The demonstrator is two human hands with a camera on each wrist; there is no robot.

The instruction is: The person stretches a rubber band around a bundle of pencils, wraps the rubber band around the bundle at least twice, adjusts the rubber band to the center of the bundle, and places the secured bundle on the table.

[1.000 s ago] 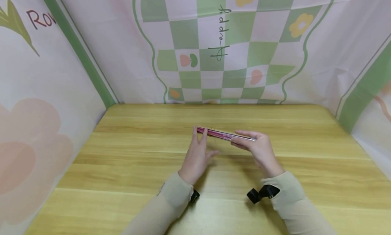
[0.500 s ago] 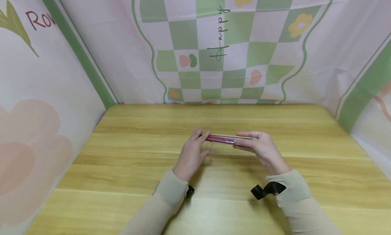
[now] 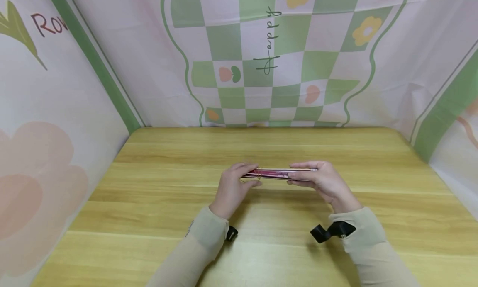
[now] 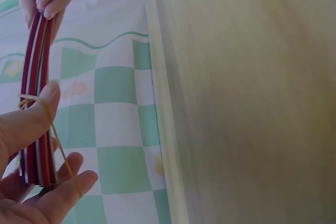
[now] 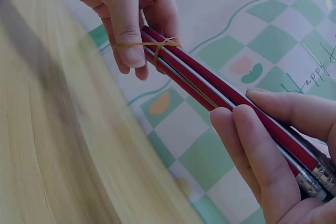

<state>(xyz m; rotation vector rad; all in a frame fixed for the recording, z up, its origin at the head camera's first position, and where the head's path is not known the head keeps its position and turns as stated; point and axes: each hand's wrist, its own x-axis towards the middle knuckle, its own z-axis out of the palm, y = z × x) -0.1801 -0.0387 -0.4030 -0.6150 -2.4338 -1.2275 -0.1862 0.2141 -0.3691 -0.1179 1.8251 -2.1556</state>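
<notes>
A bundle of red pencils (image 3: 273, 173) with silver and dark stripes is held level above the table, metal-banded eraser ends to the right. My right hand (image 3: 330, 187) grips that end, thumb on one side and fingers on the other. Around the opposite end goes a thin yellowish rubber band (image 5: 157, 56). My left hand (image 3: 228, 193) is at this end, its thumb and fingers on either side of the pencils. In the left wrist view, a strand of the rubber band (image 4: 59, 142) is stretched between the left digits. The pencil tips are partly hidden by that hand.
Beneath both hands lies a wood-grain table (image 3: 149, 195). A patterned cloth (image 3: 257, 88) hangs behind its far edge, with more cloth at the sides. Each wrist wears a small black camera (image 3: 332, 232).
The left fingers have gone from straight and spread to bent about the pencil ends, with the thumb nearer the bundle. The bundle has tilted from slanted to nearly level and come slightly closer.
</notes>
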